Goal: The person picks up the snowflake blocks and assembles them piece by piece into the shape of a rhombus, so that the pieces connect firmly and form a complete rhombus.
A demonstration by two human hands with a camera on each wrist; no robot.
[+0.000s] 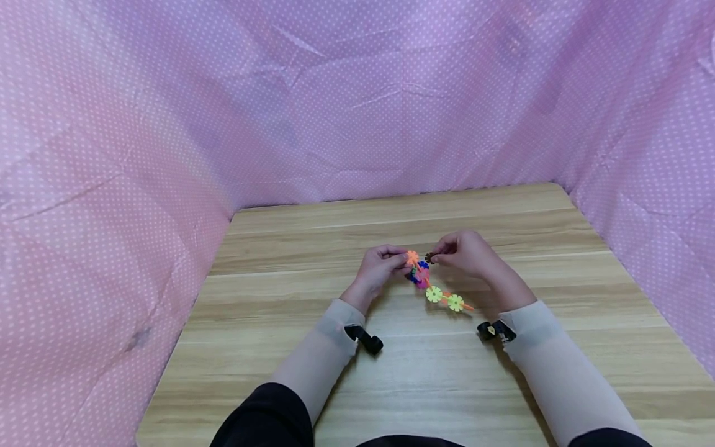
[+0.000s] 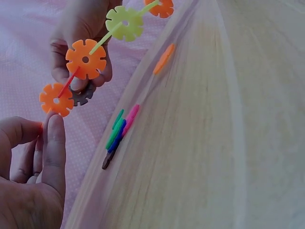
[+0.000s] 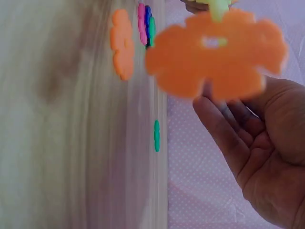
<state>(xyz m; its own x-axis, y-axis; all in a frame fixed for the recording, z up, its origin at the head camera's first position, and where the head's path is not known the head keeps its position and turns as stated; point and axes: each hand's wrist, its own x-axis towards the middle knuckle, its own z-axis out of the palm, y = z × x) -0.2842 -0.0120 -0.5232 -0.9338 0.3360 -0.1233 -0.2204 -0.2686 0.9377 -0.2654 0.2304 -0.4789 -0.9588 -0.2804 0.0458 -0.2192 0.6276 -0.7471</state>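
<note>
The left hand point(image 1: 377, 273) pinches an orange notched disc point(image 1: 412, 256) between thumb and finger. That disc forms one end of a chain with red, orange and yellow discs point(image 1: 434, 294), slanting towards the right forearm. Just right of it, the right hand point(image 1: 472, 253) pinches a dark brown disc point(image 1: 429, 257). In the left wrist view the brown disc point(image 2: 82, 98) is close beside the chain's end disc point(image 2: 46, 99); whether they touch, I cannot tell. A blurred orange disc point(image 3: 176, 62) covers the right fingertips in the right wrist view.
Loose pink point(image 2: 131, 119), blue, green and brown discs lie grouped on the wooden table point(image 1: 268, 347), with an orange disc point(image 2: 164, 59) apart from them. A small green disc point(image 3: 157, 136) lies near an edge. Pink dotted cloth point(image 1: 357, 112) surrounds the table's back and sides.
</note>
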